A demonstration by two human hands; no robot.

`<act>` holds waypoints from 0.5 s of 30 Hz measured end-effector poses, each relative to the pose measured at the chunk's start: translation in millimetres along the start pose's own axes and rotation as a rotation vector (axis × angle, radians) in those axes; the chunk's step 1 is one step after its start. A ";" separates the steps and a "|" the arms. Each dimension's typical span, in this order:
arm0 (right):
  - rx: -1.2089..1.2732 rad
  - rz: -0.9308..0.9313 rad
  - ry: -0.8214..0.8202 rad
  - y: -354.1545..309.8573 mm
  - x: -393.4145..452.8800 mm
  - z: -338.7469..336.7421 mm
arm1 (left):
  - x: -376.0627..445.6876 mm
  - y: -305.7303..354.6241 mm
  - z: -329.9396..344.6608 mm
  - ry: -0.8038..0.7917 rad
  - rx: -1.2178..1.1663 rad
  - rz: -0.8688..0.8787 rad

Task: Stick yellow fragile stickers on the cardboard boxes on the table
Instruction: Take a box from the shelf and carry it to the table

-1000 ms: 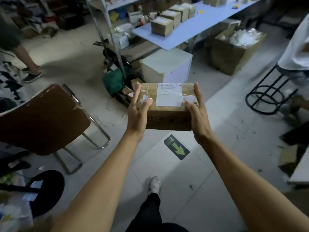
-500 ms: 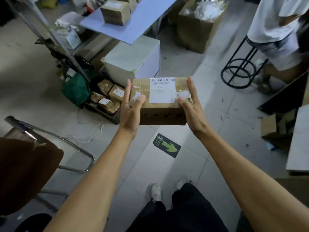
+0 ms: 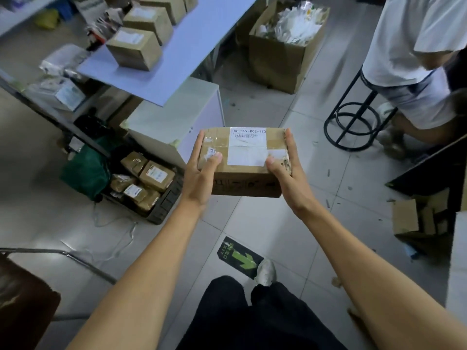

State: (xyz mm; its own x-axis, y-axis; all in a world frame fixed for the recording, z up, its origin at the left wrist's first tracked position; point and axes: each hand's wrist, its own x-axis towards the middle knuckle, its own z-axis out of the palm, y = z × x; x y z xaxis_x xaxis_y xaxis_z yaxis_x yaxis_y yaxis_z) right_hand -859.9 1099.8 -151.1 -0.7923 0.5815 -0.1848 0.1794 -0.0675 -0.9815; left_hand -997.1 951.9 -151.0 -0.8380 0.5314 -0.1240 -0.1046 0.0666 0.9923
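- While the view has swung rightward over the last second, the cardboard box [image 3: 243, 160] stays clamped between left hand [image 3: 202, 170] and right hand [image 3: 288, 170], fingers pressed along its sides, thumbs on top.
- It hangs over the floor, near the blue surface [image 3: 182, 46] at far left.
- No yellow sticker shows; sticking likely waits until it is set down.

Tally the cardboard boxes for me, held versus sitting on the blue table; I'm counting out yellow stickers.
held box: 1
table boxes: 4, the farthest cut by the frame edge
Total: 5
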 end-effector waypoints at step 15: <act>-0.155 0.031 0.019 -25.8 254.6 -42.2 | 255.1 8.5 57.1 -0.002 -0.013 -0.076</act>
State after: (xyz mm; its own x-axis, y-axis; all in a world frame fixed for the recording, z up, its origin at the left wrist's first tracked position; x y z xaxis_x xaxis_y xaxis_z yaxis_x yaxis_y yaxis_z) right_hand -1041.6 1283.8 -170.7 -0.7741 0.5963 -0.2123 0.2922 0.0391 -0.9556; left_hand -1181.2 1136.2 -174.2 -0.8264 0.5268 -0.1990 -0.1746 0.0963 0.9799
